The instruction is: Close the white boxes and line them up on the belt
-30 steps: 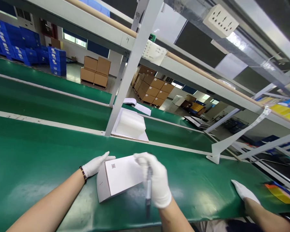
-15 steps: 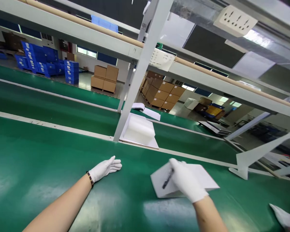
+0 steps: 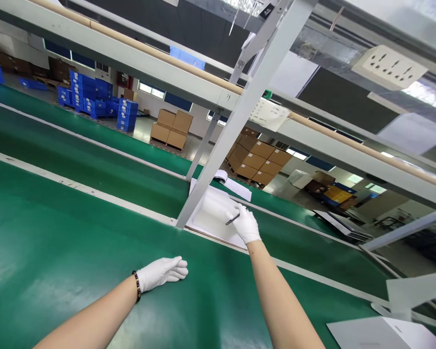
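My right hand (image 3: 246, 224), in a white glove, reaches out over the stack of translucent white foam sheets (image 3: 213, 202) at the foot of the post. A slim black pen (image 3: 233, 219) sticks out of its closed fingers. The fingertips are at the sheets' edge; whether they also pinch a sheet I cannot tell. Under the sheets lies a white board (image 3: 236, 238). My left hand (image 3: 163, 273), also gloved, rests on the green work surface with its fingers stretched out, holding nothing. A folded white card piece (image 3: 366, 334) sits at the lower right.
A slanting grey post (image 3: 236, 126) rises right behind the sheets and joins a crossbar. Beyond the sheets, a curled white strip (image 3: 236, 186) lies on the far belt. A flat stack of panels (image 3: 341, 225) is farther right. Brown cartons (image 3: 259, 160) and blue crates (image 3: 83, 94) stand behind.
My right hand has let go of the folded white card and moved forward to the foam sheets, still with the pen. The card now lies farther right. My left hand stays much the same.
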The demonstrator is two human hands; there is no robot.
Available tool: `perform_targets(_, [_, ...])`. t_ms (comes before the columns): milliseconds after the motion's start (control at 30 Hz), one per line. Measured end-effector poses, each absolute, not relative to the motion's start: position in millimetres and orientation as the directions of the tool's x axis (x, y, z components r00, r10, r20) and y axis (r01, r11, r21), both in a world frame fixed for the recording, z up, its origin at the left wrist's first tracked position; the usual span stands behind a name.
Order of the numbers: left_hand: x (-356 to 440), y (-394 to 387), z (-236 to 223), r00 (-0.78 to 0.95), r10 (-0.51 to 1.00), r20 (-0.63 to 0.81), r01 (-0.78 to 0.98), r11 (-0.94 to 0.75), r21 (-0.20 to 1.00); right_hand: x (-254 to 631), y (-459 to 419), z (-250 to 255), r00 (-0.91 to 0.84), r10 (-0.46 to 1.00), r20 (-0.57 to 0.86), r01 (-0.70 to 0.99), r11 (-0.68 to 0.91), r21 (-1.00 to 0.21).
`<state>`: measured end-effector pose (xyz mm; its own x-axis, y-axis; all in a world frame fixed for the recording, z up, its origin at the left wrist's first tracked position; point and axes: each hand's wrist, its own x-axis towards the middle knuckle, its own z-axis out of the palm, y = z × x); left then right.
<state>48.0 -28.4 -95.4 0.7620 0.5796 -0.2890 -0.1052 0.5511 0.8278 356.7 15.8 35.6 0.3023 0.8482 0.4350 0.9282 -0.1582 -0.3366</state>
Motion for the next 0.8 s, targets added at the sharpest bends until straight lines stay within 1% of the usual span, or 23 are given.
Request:
perform_targets(100, [49, -28, -96, 0.763, 0.572, -0.301, -0.090, 0.554, 0.827, 361, 38, 29, 0.248, 0.902, 0.355, 0.938, -0.132, -0.319])
perform_targets(200, [51, -27, -95, 0.773, 0.551, -0.315, -0.048, 0.546, 0.836, 370, 47, 23, 0.250, 0.931, 0.266, 0.924, -0.147, -0.353])
perform_targets(300, [52, -27, -94, 0.782, 0.534, -0.322, -0.025, 0.543, 0.839, 379, 56, 23, 0.253, 0.945, 0.208, 0.905, -0.155, -0.396])
perform_targets(400, [54, -28, -95, 0.776, 0.544, -0.319, -0.017, 0.524, 0.851, 382, 61, 27, 0.284, 0.939, 0.196, 0.882, -0.175, -0.438])
perform_targets(500, [54, -31, -95, 0.757, 0.580, -0.300, 0.024, 0.434, 0.901, 374, 51, 34, 0.371, 0.891, 0.260, 0.850, -0.214, -0.482])
perform_targets(567, [53, -34, -94, 0.751, 0.611, -0.251, 0.076, 0.298, 0.952, 361, 30, 37, 0.465, 0.816, 0.345, 0.821, -0.251, -0.513])
perform_targets(633, [50, -36, -91, 0.724, 0.668, -0.172, 0.190, 0.047, 0.981, 342, -6, 32, 0.536, 0.703, 0.468, 0.785, -0.211, -0.582])
perform_targets(667, [49, -37, -89, 0.703, 0.699, -0.129, 0.273, -0.097, 0.957, 331, -27, 25, 0.569, 0.604, 0.558, 0.751, -0.106, -0.651])
perform_targets(700, [47, -37, -88, 0.677, 0.731, -0.091, 0.365, -0.226, 0.903, 320, -50, 15, 0.554, 0.549, 0.626, 0.727, 0.048, -0.685])
perform_targets(733, [46, -37, -88, 0.642, 0.765, -0.058, 0.458, -0.321, 0.829, 309, -74, 3, 0.531, 0.534, 0.658, 0.698, 0.165, -0.697])
perform_targets(767, [45, -37, -88, 0.600, 0.800, -0.033, 0.541, -0.375, 0.753, 298, -96, -12, 0.526, 0.579, 0.623, 0.669, 0.170, -0.723])
perform_targets(800, [44, -37, -90, 0.555, 0.832, -0.012, 0.611, -0.398, 0.684, 288, -116, -27, 0.500, 0.705, 0.503, 0.647, 0.081, -0.758])
